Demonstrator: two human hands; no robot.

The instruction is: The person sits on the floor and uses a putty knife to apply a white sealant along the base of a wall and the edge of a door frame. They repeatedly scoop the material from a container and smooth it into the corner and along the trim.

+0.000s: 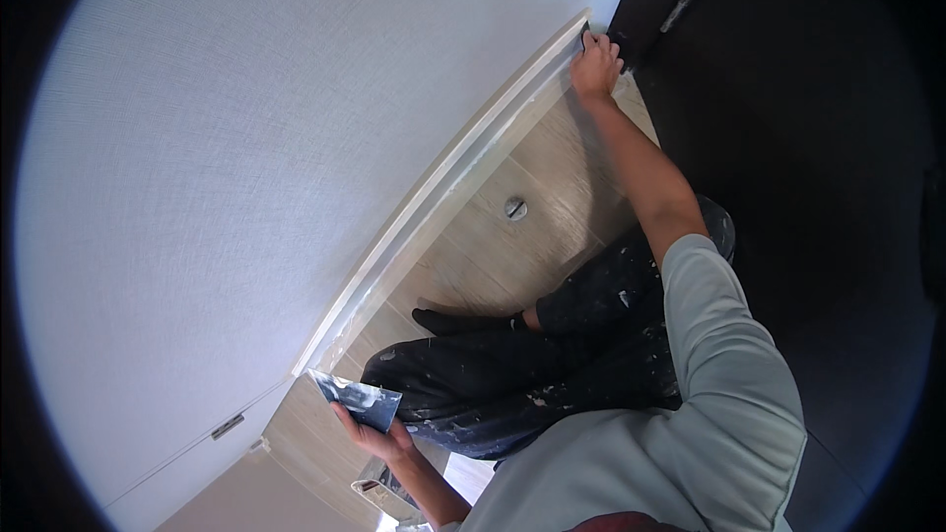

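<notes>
My left hand point(376, 438) grips a flat metal plate point(357, 397) smeared with pale paste, near the baseboard's lower-left end. At the far upper end of the pale baseboard point(449, 166), my right hand point(597, 69) has its fingers curled on a small dark tool point(586, 30), only partly visible, pressed against the trim by the corner. Whitish streaks run along the baseboard's lower edge.
A textured white wall point(197, 158) rises at left, a dark door point(808, 138) at right. The wood-look floor point(473, 256) holds a round metal cap point(515, 208). My legs in paint-spattered trousers are folded below. A partly hidden container point(376, 493) lies beside my left forearm.
</notes>
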